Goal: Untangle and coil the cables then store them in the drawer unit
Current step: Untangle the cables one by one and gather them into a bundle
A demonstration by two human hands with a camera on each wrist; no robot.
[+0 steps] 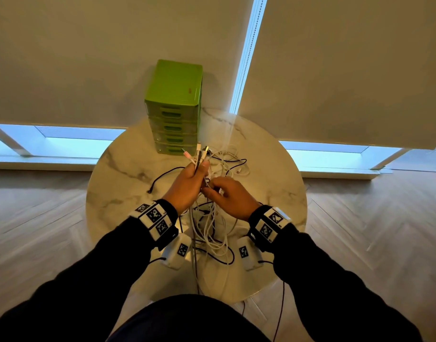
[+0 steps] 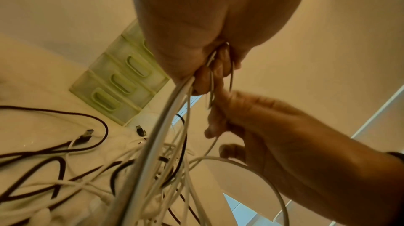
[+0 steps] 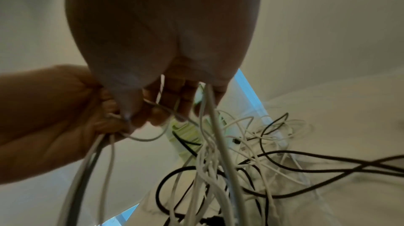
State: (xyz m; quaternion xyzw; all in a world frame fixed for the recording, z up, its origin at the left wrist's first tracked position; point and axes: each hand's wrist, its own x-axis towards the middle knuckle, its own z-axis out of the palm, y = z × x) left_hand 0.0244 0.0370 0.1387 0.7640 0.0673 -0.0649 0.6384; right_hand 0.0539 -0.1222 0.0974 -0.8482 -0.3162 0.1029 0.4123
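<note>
My left hand [image 1: 190, 181] is raised above the table and grips a bunch of cable ends, whose plugs [image 1: 199, 154] stick up out of the fist. Right beside it, my right hand [image 1: 226, 193] pinches a thin white cable [image 3: 140, 139] just below the left fist. From both hands, white and black cables hang down into a loose tangle [image 1: 212, 230] on the table. In the left wrist view the strands [image 2: 166, 122] run out from under my curled fingers [image 2: 203, 81]. The green drawer unit [image 1: 175, 107] stands at the table's far side with its drawers closed.
The round marble table [image 1: 128, 169] stands before a window with lowered blinds. A black cable [image 1: 162, 175] loops out to the left of my hands, and a black USB plug [image 2: 86, 135] lies on the top. More cable [image 1: 231, 159] lies beside the drawer unit. Wooden floor surrounds the table.
</note>
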